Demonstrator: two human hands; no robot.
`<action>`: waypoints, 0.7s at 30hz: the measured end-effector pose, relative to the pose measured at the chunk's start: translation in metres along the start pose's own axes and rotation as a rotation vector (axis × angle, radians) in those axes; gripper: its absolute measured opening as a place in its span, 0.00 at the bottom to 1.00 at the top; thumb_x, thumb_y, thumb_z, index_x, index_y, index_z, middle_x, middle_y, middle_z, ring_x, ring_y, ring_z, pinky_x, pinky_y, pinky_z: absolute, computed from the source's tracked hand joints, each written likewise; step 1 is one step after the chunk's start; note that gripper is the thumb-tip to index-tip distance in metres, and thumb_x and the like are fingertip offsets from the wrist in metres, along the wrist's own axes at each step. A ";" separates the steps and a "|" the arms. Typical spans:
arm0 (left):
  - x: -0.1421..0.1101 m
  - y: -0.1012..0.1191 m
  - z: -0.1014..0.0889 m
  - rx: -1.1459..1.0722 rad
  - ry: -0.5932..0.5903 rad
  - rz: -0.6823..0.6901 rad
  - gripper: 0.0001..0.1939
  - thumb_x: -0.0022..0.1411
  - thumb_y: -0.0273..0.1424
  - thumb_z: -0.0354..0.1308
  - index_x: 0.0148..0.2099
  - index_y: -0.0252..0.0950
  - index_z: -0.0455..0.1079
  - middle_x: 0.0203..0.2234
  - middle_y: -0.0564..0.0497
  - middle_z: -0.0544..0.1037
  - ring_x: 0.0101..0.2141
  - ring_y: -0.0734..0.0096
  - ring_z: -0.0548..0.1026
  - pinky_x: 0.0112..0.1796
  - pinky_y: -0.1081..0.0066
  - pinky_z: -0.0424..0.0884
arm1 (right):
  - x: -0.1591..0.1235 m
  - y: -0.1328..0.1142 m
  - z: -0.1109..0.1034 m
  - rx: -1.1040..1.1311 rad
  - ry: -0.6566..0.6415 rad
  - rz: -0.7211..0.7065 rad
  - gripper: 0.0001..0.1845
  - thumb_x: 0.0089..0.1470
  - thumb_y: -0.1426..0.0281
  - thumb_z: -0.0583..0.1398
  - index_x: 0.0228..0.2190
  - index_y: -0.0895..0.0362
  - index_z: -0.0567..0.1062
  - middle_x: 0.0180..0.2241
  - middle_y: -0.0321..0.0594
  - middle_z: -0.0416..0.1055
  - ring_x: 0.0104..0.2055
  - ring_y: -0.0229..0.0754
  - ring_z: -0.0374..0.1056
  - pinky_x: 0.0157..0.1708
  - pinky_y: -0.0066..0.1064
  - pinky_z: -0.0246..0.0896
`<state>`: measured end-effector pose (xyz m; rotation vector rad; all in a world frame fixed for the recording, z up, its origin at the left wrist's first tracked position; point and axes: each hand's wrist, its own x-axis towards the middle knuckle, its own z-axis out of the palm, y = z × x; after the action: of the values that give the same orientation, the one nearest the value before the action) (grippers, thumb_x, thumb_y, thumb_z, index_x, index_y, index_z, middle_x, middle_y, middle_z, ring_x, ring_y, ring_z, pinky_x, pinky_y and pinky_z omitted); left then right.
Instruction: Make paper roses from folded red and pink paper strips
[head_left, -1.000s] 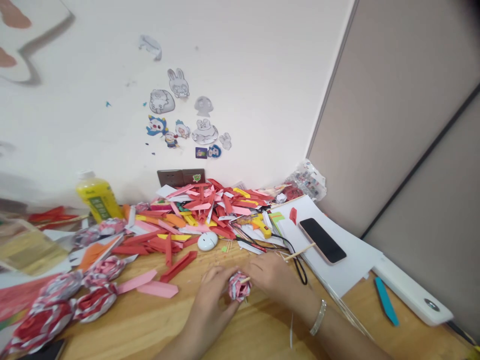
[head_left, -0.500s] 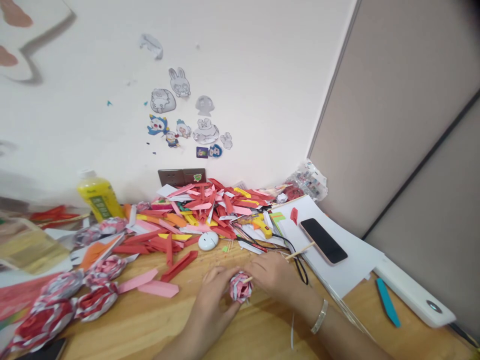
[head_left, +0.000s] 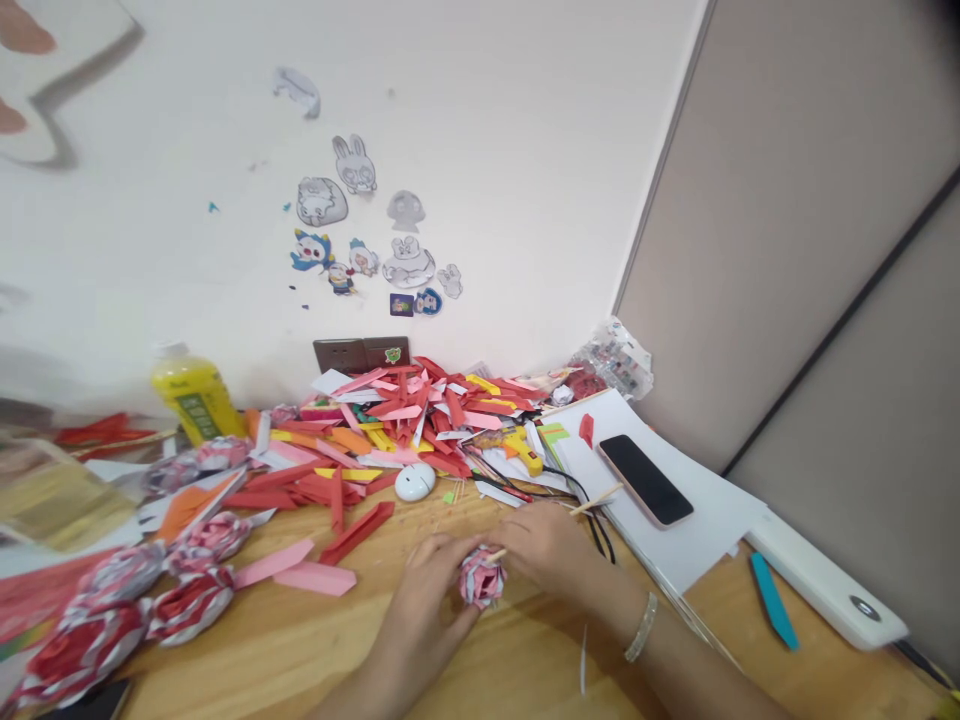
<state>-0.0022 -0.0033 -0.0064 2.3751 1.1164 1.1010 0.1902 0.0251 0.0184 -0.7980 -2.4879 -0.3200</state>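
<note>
My left hand (head_left: 431, 595) is closed round the left side of a small pink-and-white folded paper flower (head_left: 482, 582), held just above the wooden table. In my right hand (head_left: 547, 550) is a thin wooden stick (head_left: 598, 498). Its far end sticks out toward the phone, and its near tip lies over the flower's upper edge. Whether the tip presses into the petals I cannot tell. Some fingers of my right hand are hidden behind its back. Several finished paper flowers (head_left: 191, 603), red, pink and white, lie at the left.
A heap of folded paper strips (head_left: 420, 410) lies along the wall, with a yellow glue gun (head_left: 519, 447) and its black cable beside it. A white earbud case (head_left: 415, 482), yellow bottle (head_left: 196, 395), phone (head_left: 646, 480) on white paper, teal strip (head_left: 774, 602) and white power strip (head_left: 825, 580) stand around.
The stick's near tip has shifted slightly on the flower's upper edge. Both hands keep nearly the same place and hold; the whole view has moved a little.
</note>
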 end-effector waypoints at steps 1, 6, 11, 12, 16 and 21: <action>0.000 0.000 0.000 0.004 0.004 0.006 0.24 0.50 0.20 0.57 0.51 0.38 0.63 0.38 0.46 0.74 0.39 0.62 0.72 0.39 0.64 0.71 | 0.000 0.000 0.000 -0.008 -0.011 0.004 0.07 0.56 0.72 0.54 0.31 0.58 0.71 0.23 0.36 0.69 0.25 0.38 0.63 0.23 0.29 0.51; 0.000 0.000 0.000 0.003 0.028 0.001 0.23 0.51 0.22 0.58 0.50 0.40 0.62 0.38 0.47 0.75 0.39 0.62 0.73 0.39 0.64 0.71 | 0.000 -0.002 -0.003 0.023 -0.048 0.011 0.05 0.55 0.73 0.55 0.32 0.58 0.72 0.24 0.37 0.72 0.25 0.38 0.65 0.24 0.28 0.52; 0.002 -0.001 0.002 0.016 0.075 -0.040 0.22 0.52 0.25 0.57 0.51 0.40 0.61 0.42 0.45 0.75 0.43 0.58 0.73 0.42 0.60 0.70 | 0.002 0.002 -0.008 0.133 0.059 0.202 0.11 0.55 0.75 0.53 0.39 0.58 0.72 0.32 0.41 0.75 0.32 0.40 0.69 0.32 0.28 0.59; 0.002 -0.001 0.002 0.017 0.093 -0.053 0.22 0.53 0.26 0.57 0.51 0.39 0.62 0.43 0.44 0.75 0.43 0.58 0.73 0.42 0.59 0.70 | 0.003 0.003 -0.010 0.158 0.054 0.283 0.11 0.55 0.75 0.53 0.38 0.57 0.73 0.33 0.40 0.75 0.33 0.40 0.70 0.33 0.28 0.59; 0.004 -0.005 0.004 -0.021 0.144 -0.119 0.19 0.53 0.28 0.57 0.49 0.39 0.64 0.42 0.43 0.75 0.44 0.57 0.73 0.42 0.59 0.71 | 0.008 0.003 -0.015 0.312 -0.055 0.587 0.09 0.54 0.74 0.55 0.34 0.57 0.75 0.33 0.39 0.75 0.35 0.40 0.70 0.34 0.28 0.60; 0.002 -0.007 0.005 -0.090 0.158 -0.142 0.18 0.50 0.26 0.58 0.45 0.39 0.65 0.40 0.44 0.74 0.43 0.57 0.73 0.42 0.58 0.71 | 0.009 -0.003 -0.011 0.523 -0.136 0.690 0.11 0.52 0.71 0.57 0.37 0.55 0.76 0.35 0.39 0.76 0.36 0.41 0.70 0.33 0.28 0.60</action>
<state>-0.0009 0.0034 -0.0124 2.1353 1.2387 1.2782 0.1869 0.0232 0.0322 -1.3798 -2.0810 0.6118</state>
